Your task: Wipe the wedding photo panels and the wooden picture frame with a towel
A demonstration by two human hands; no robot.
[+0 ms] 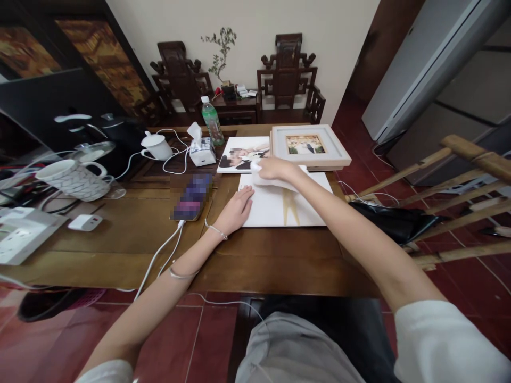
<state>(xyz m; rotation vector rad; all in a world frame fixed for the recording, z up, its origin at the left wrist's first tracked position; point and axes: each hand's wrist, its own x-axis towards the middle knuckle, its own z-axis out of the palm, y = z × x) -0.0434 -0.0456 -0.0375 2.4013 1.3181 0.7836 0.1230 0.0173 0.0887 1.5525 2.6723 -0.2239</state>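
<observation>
A flat white panel (263, 210) lies on the wooden table, with a yellowish inverted-V shape (290, 207) on its face. My left hand (236, 207) rests on the panel's left edge, its fingers stretched out and holding nothing. Over the panel's far part, my right hand (275, 169) is closed on a white tissue (256, 167), which touches or hovers just above the surface. Behind the panel is a photo print (243, 151), partly covered by the right hand. A light-framed picture (333, 151) sits at the far right, on top of another frame.
Left of the panel are a phone (192, 197) on a charging cable, a tissue box (202, 152), a green-labelled bottle (212, 121), a lidded cup (156, 146) and a patterned mug (74, 180). A power strip (24, 234) lies far left. A wooden chair (423, 175) stands right.
</observation>
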